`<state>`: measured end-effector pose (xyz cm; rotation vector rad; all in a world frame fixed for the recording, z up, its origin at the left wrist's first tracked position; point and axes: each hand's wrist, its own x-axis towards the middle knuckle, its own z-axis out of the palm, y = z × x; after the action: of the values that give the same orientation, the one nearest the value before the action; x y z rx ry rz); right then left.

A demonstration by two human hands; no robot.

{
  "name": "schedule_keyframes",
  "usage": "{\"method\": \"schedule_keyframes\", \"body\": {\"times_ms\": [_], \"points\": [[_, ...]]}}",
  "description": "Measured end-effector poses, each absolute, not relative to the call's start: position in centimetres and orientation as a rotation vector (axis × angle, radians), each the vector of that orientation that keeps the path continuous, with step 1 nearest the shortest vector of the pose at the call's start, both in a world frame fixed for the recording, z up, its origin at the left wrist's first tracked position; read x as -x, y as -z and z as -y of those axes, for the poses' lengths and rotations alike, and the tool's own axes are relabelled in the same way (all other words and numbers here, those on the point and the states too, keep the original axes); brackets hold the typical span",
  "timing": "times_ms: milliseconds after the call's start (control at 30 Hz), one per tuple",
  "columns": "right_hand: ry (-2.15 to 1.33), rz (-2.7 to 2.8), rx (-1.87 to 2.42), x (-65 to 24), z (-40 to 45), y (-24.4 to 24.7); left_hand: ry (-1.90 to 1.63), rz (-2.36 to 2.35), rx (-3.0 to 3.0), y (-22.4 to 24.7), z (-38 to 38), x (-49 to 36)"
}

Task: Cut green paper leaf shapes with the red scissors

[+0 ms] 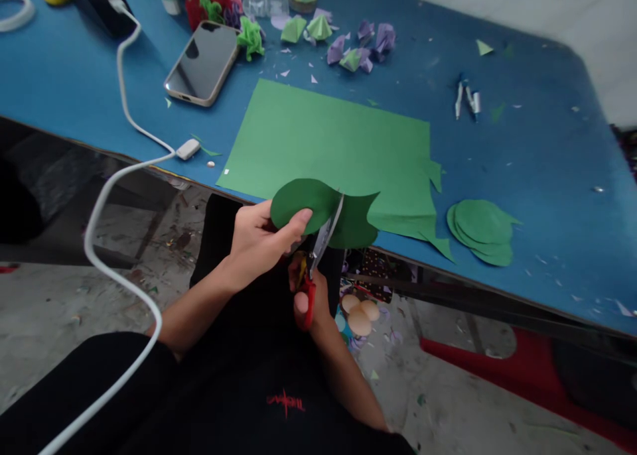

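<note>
- Left hand [259,239]: fingers pinched on green cutout [303,206], near worktop [547,176] edge.
- Right hand [311,302]: fingers closed through scissors [321,243] handles, blades in the cutout.
- Green sheet [328,140] just beyond.

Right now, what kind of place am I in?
Probably a paper-craft work table, perhaps a workshop. A green paper sheet lies on the blue table, cut green rounds are stacked, folded paper flowers sit behind, and scissors are cutting.

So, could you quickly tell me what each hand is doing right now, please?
Left hand: closed, pinching the green paper piece by its rounded edge.
Right hand: closed on the red-handled scissors, whose blades are in the paper.
</note>
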<state>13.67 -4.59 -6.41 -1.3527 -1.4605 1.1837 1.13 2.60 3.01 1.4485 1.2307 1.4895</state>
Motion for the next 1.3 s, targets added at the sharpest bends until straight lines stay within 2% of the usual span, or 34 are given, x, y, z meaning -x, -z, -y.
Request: {"method": "schedule_keyframes", "body": {"times_ms": [1300], "points": [[-1.185, 1.463, 1.445, -13.9, 4.8, 6.6, -1.606, -1.261, -1.451, -4.1, -3.2, -1.1]]}}
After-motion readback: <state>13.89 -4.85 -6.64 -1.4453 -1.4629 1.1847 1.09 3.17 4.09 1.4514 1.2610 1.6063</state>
